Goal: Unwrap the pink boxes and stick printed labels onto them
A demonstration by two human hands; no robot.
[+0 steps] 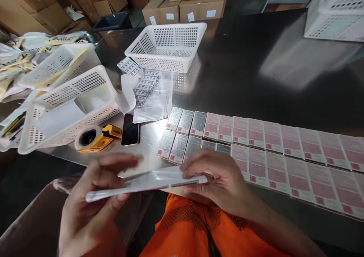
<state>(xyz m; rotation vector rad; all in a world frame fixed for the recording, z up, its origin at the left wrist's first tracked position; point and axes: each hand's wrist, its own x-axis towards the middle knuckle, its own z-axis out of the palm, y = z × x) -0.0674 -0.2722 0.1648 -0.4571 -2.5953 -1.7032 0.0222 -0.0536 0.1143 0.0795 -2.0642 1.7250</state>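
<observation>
Between my two hands is a flat, glossy white packet (159,179), held level above the table's front edge; its exact kind is hard to make out. My left hand (91,200) grips its left end, thumb below, with some fingers blurred and raised above it. At the other end, my right hand (218,177) pinches the packet between thumb and fingers. Just beyond my right hand lie small silver boxes (175,147) in two rows. These rows continue to the right with pink-and-white boxes (257,164), packed side by side. My right hand hides part of the front row.
A phone (130,131), a tape roll in a yellow dispenser (98,138) and clear bags with printed label sheets (146,88) lie left of the boxes. White baskets stand at left (71,97) and behind (170,61). Cardboard cartons (196,10) are beyond the metal table (241,71).
</observation>
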